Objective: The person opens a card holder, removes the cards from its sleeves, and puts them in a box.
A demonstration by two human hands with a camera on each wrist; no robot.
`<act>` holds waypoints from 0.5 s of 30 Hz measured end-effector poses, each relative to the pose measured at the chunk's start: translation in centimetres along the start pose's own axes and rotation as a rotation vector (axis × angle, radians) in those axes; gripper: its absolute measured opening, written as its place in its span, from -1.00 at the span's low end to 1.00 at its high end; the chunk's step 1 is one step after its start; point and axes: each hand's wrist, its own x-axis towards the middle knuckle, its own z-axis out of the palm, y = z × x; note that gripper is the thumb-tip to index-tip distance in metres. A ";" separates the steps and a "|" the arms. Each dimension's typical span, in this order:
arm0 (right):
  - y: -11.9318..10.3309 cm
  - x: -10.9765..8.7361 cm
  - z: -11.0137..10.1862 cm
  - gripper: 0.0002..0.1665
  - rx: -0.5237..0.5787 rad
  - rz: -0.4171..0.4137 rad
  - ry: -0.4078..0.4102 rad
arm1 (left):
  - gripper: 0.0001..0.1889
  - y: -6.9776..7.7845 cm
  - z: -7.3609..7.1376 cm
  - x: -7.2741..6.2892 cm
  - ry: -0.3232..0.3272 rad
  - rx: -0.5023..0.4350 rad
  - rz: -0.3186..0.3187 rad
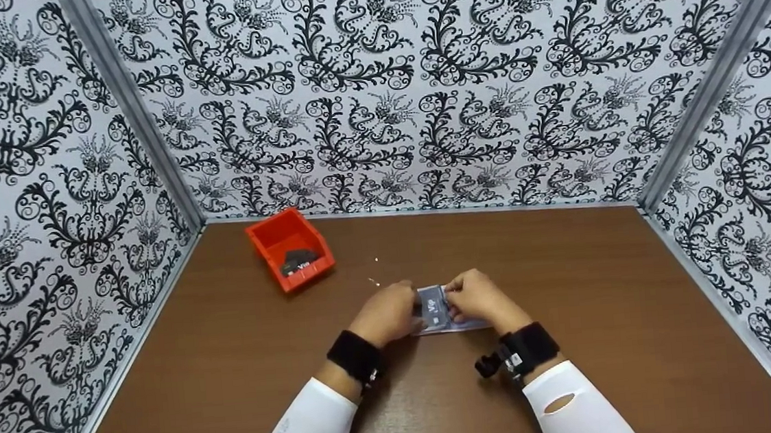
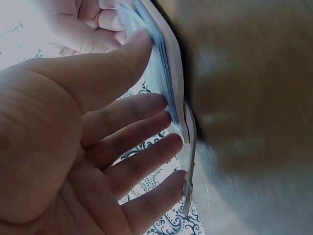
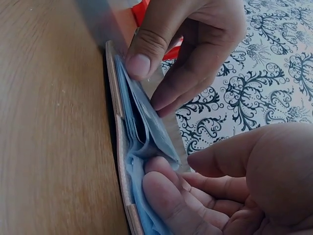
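A small card holder (image 1: 420,331) lies open on the table, with clear bluish plastic sleeves (image 3: 157,131) inside a pale cover (image 3: 123,169). One sleeve shows a dark card (image 1: 434,307) lettered "Vip". At the holder's left side, my left hand (image 1: 389,312) touches the sleeves with its thumb, its other fingers extended along their edge. My right hand (image 1: 480,298) pinches the edge of a raised sleeve from the right, with fingertips down between the sleeves. In the right wrist view the sleeves fan apart. My hands partly cover the holder in the head view.
An orange-red bin (image 1: 272,267) with dark cards (image 1: 299,259) in it stands at the back left of the brown table (image 1: 604,282). Small pale specks (image 1: 375,282) lie beyond my left hand. Patterned walls (image 1: 404,105) enclose the table's back and sides.
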 end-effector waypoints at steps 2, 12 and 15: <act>0.2 0.0 -0.1 -0.63 0.005 -0.005 -0.001 | -0.72 0.2 0.1 0.0 0.005 0.021 0.017; 1.0 0.5 -0.6 -0.61 0.040 -0.007 -0.020 | -0.80 0.2 0.3 0.1 0.030 0.068 0.107; 1.0 0.5 -0.7 -0.62 0.091 0.010 -0.031 | -0.80 0.2 0.4 0.1 0.032 0.061 0.103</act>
